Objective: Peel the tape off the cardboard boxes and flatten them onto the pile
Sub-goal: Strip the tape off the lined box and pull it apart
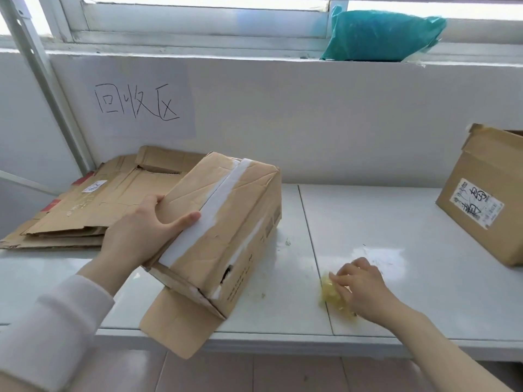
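The picture's right edge cuts off the second box (pixel 486 199), so its far side goes unseen; the fine print on its label (pixel 477 203) is too small to read; the held box (pixel 226 222) hides the right part of the flattened pile (pixel 93 210); the left hand (pixel 135 230) gripping it has fingertips out of sight behind the box's left edge; the right hand (pixel 362 287) covers part of the wad of tape (pixel 331 292) it pinches; the pile's small white sticker (pixel 94 185) is illegible.

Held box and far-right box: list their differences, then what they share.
The held box is tilted, gripped by the left hand; the right box rests alone on the table. The held box shows white strips; the right box carries a printed label. Both are brown cardboard.
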{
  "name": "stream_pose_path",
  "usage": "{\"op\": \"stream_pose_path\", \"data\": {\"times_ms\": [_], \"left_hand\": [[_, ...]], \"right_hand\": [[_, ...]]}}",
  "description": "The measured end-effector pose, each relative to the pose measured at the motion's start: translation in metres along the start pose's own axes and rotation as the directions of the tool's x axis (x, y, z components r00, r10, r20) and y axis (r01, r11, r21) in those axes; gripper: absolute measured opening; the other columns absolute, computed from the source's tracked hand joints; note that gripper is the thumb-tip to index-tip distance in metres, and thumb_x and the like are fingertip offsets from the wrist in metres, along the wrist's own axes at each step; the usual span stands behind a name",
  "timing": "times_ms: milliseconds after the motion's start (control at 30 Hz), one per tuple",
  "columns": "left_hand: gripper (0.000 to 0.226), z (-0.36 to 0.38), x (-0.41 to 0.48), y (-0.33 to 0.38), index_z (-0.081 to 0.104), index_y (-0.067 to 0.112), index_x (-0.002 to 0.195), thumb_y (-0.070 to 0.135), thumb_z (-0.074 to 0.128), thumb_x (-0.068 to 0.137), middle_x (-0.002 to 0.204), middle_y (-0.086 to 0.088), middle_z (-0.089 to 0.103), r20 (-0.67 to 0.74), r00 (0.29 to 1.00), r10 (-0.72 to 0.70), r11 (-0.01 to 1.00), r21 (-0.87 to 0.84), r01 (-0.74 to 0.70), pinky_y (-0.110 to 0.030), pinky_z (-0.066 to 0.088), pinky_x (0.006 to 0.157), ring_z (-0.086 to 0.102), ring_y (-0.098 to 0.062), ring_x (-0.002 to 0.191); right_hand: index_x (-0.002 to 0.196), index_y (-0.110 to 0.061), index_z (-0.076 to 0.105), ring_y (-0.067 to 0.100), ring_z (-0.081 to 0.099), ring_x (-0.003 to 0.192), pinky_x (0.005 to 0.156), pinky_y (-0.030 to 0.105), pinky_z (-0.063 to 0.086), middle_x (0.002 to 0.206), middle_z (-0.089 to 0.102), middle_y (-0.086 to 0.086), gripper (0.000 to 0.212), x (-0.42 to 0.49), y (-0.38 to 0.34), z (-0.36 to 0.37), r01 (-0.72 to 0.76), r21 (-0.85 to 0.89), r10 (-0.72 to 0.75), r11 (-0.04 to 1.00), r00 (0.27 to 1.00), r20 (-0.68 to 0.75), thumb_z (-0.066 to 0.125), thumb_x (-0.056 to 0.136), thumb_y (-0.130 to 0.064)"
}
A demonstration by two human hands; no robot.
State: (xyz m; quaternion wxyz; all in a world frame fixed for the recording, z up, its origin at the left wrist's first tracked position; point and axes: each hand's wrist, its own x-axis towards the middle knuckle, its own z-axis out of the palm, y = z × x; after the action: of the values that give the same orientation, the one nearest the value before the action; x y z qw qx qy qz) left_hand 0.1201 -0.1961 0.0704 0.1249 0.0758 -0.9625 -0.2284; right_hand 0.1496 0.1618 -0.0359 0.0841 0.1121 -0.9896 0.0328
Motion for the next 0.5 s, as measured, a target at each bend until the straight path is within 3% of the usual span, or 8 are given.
{"op": "stream_pose_path", "data": {"times_ms": [67,100,200,300,367,433,500], "left_hand": [[0.109,-0.001,0.000,0.000,0.039,0.023,0.132,0.089,0.032,0.045,0.123,-0.005,0.059,0.003,1.000,-0.002,1.000,-0.008,0.002,-0.035,0.040,0.074,0.057,-0.029,0.106],[0.109,-0.001,-0.001,0.001,0.039,0.023,0.132,0.089,0.032,0.045,0.123,-0.005,0.059,0.006,1.000,-0.003,1.000,-0.014,0.003,-0.035,0.040,0.074,0.057,-0.029,0.106],[0.103,-0.002,-0.002,0.003,0.038,0.023,0.132,0.085,0.036,0.051,0.124,-0.005,0.058,0.012,1.000,-0.008,1.000,-0.021,0.008,-0.034,0.039,0.074,0.056,-0.028,0.108],[0.100,-0.003,-0.003,0.004,0.038,0.023,0.132,0.087,0.041,0.055,0.123,-0.004,0.059,0.024,1.000,-0.018,1.000,-0.019,0.019,-0.033,0.039,0.074,0.056,-0.027,0.108],[0.093,-0.003,-0.003,0.004,0.038,0.024,0.131,0.085,0.045,0.062,0.121,-0.002,0.059,0.028,0.999,-0.023,1.000,-0.019,0.023,-0.032,0.038,0.073,0.057,-0.025,0.107],[0.084,-0.004,-0.003,0.005,0.038,0.024,0.131,0.079,0.046,0.068,0.121,-0.002,0.059,0.026,0.999,-0.022,1.000,-0.006,0.022,-0.031,0.036,0.073,0.056,-0.025,0.108],[0.080,-0.005,-0.003,0.006,0.038,0.023,0.132,0.076,0.043,0.072,0.122,-0.002,0.059,0.030,0.999,-0.012,1.000,0.003,0.012,-0.031,0.035,0.074,0.056,-0.024,0.109]], "right_hand": [[0.099,-0.025,0.069,0.017,0.035,0.119,0.094,0.029,0.026,0.107,0.062,-0.013,0.036,0.003,0.007,-0.002,-0.148,0.169,0.122,0.974,0.980,0.155,0.034,0.099,-0.036],[0.103,-0.027,0.068,0.015,0.034,0.122,0.098,0.028,0.026,0.108,0.063,-0.012,0.036,0.003,0.010,-0.002,-0.177,0.214,0.141,0.961,0.974,0.176,0.034,0.098,-0.037],[0.121,-0.027,0.059,0.014,0.039,0.130,0.101,0.030,0.031,0.104,0.067,-0.008,0.030,0.000,0.015,-0.003,-0.267,0.350,0.226,0.898,0.962,0.153,0.052,0.092,-0.032],[0.129,-0.022,0.039,0.016,0.049,0.122,0.091,0.031,0.037,0.081,0.070,-0.012,0.058,0.001,0.018,-0.006,-0.397,0.582,0.349,0.710,0.916,0.199,0.069,0.080,-0.029],[0.124,-0.021,0.042,0.019,0.054,0.112,0.082,0.031,0.041,0.087,0.066,-0.012,0.056,0.005,0.013,-0.010,-0.371,0.526,0.375,0.765,0.921,0.104,0.069,0.077,-0.038],[0.119,-0.018,0.051,0.023,0.052,0.111,0.085,0.032,0.042,0.104,0.058,-0.002,0.053,0.014,0.005,-0.017,-0.283,0.456,0.374,0.844,0.919,-0.123,0.065,0.077,-0.046],[0.118,-0.013,0.055,0.023,0.049,0.112,0.091,0.030,0.039,0.114,0.054,0.005,0.059,0.027,-0.017,-0.038,-0.049,0.488,0.248,0.872,0.902,-0.353,0.058,0.078,-0.056]]}}
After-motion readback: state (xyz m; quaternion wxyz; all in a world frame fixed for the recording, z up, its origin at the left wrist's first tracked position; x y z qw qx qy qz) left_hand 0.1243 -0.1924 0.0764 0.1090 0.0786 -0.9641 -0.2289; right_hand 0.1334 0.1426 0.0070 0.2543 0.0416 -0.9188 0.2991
